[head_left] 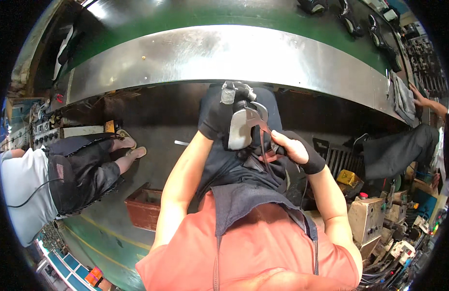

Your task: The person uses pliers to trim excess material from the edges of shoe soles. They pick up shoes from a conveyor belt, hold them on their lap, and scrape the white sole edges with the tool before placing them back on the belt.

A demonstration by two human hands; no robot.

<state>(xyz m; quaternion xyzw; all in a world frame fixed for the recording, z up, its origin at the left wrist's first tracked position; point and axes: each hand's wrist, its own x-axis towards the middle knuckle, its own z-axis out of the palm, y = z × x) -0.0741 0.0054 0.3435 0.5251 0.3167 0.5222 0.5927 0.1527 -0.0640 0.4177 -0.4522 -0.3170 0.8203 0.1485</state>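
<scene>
Below the bench edge, over my lap, a dark shoe on its last is held with its pale grey underside (pixel 240 130) facing up. My left hand (pixel 219 114), in a black glove with grey tape on a fingertip, is closed around the shoe's left side and far end. My right hand (pixel 291 148), in a black fingerless glove, is closed on what look like pincers (pixel 256 119) with a curved metal head and reddish-brown handles. That head lies against the shoe's right edge. What its jaws grip is too small to tell.
A metal-edged bench (pixel 185 54) with a green top runs across in front, black shoes (pixel 350 22) at its far right. People sit at left (pixel 83 174) and right (pixel 404 150). A reddish-brown bin (pixel 143 213) stands on the floor; machine boxes (pixel 366 218) stand at lower right.
</scene>
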